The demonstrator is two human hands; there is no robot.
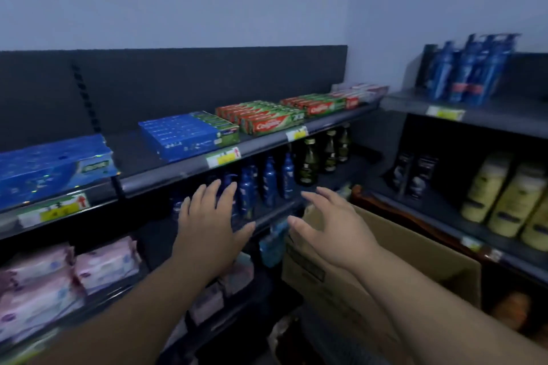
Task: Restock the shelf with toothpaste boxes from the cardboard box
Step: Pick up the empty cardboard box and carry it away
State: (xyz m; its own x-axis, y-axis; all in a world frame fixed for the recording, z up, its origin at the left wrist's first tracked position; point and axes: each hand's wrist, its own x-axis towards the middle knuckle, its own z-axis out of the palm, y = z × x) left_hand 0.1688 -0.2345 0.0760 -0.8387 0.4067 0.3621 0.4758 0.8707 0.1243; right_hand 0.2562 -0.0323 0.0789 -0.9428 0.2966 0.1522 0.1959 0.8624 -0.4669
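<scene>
Head view, dim light. Left hand (212, 225) and right hand (329, 230) are raised side by side, fingers spread, holding nothing, in front of the blue bottles (269, 184) on the middle shelf. Open cardboard box (430, 252) stands near right, under the right forearm; its contents cannot be made out. Top shelf (166, 175): blue toothpaste boxes (186, 135) lie flat at centre, red-and-green Colgate toothpaste boxes (267, 118) to their right, farther along. Pink packs (103, 264) lie lower left.

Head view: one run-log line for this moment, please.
phase: pre-grasp | left hand: open, empty | right hand: open, near cardboard box | toothpaste boxes: rows on top shelf, bare gaps
</scene>
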